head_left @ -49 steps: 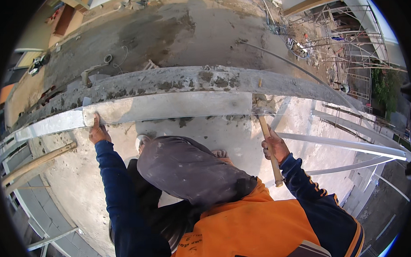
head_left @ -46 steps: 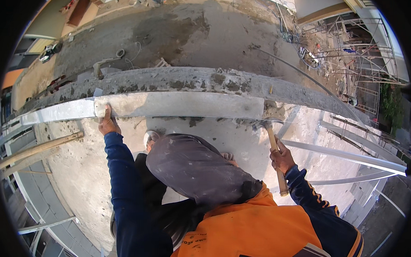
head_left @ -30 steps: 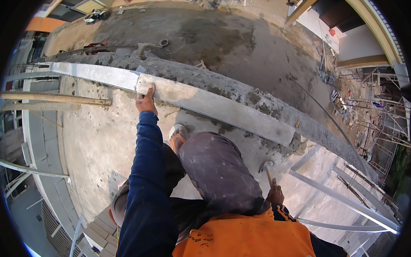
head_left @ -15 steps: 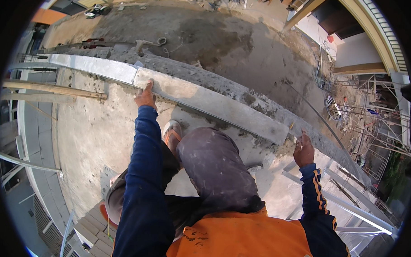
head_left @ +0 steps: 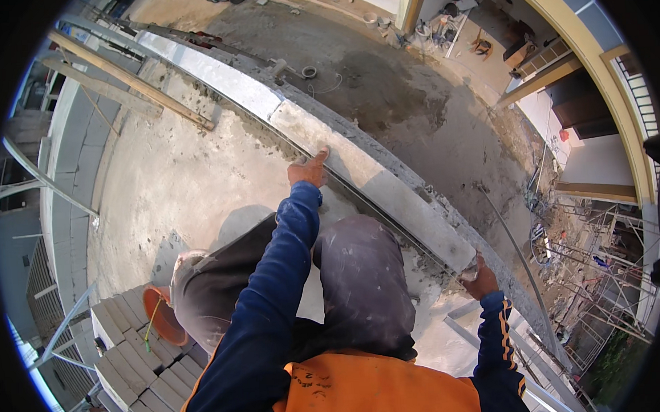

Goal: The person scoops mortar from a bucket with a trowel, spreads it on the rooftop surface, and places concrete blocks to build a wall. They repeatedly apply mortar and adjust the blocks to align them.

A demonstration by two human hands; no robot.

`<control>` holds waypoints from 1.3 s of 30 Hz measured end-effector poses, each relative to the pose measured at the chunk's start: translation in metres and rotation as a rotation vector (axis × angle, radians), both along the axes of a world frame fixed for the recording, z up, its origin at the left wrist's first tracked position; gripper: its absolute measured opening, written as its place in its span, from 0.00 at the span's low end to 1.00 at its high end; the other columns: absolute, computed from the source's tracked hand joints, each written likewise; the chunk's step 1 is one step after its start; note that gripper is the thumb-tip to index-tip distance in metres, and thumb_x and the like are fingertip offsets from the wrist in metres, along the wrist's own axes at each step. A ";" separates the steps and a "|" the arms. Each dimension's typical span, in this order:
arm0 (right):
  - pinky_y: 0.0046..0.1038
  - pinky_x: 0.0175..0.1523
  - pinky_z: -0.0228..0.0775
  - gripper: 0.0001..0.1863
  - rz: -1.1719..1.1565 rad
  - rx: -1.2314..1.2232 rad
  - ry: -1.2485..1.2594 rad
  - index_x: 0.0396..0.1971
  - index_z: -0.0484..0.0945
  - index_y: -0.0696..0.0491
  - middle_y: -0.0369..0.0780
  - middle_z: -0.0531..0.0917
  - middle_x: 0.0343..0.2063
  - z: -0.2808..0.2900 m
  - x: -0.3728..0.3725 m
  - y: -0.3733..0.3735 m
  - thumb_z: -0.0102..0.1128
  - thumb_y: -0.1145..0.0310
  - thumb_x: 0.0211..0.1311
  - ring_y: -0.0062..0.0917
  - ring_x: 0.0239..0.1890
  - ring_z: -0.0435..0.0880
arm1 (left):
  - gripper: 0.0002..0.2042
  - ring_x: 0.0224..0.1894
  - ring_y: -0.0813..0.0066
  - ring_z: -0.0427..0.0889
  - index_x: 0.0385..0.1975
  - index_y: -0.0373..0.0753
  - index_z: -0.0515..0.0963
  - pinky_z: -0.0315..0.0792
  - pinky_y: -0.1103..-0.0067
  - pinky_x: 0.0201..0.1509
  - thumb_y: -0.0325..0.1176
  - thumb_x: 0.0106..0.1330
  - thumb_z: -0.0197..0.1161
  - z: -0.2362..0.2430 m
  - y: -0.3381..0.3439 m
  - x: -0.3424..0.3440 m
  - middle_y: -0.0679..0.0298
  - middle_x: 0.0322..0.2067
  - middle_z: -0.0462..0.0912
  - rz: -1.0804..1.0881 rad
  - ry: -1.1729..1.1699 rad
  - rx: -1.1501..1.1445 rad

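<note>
In the head view, a long pale block (head_left: 376, 182) is seen beside a rough grey ledge (head_left: 452, 210), end to end with another pale piece (head_left: 213, 73). The block's top is touched by the left hand (head_left: 309, 170), its right end by the right hand (head_left: 479, 279). Whether either grips cannot be told. The block seems heavy, stiff and easily chipped, probably best held by both ends.

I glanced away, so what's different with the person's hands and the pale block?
The right hand let go of the hammer and went to the right end of the pale block. The left hand moved rightward along the block, away from its left end. The block still lies end to end with the whiter piece.
</note>
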State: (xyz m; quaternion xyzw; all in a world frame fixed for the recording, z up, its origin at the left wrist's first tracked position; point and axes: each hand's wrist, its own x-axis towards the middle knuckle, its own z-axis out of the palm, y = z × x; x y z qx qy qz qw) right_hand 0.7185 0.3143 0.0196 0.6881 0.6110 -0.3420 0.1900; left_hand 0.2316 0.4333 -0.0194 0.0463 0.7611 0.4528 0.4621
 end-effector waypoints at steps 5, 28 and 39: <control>0.40 0.63 0.67 0.73 0.159 0.205 0.025 0.73 0.33 0.58 0.56 0.62 0.64 0.031 -0.029 0.027 0.84 0.61 0.34 0.53 0.63 0.68 | 0.14 0.21 0.69 0.84 0.40 0.30 0.78 0.81 0.77 0.24 0.31 0.58 0.71 -0.001 -0.011 0.011 0.58 0.25 0.84 0.131 0.027 0.153; 0.46 0.53 0.75 0.61 0.737 0.393 0.138 0.75 0.44 0.39 0.58 0.71 0.55 -0.001 -0.295 0.148 0.76 0.58 0.41 0.55 0.49 0.80 | 0.08 0.20 0.80 0.78 0.29 0.32 0.80 0.73 0.81 0.24 0.33 0.60 0.66 -0.019 -0.019 0.031 0.64 0.21 0.81 0.325 -0.004 0.223; 0.45 0.53 0.75 0.48 0.742 0.458 0.150 0.67 0.64 0.45 0.60 0.72 0.57 0.024 -0.296 0.151 0.75 0.55 0.40 0.53 0.50 0.81 | 0.10 0.20 0.79 0.79 0.28 0.33 0.81 0.74 0.80 0.27 0.34 0.57 0.68 -0.026 -0.017 0.040 0.64 0.20 0.82 0.311 0.100 0.205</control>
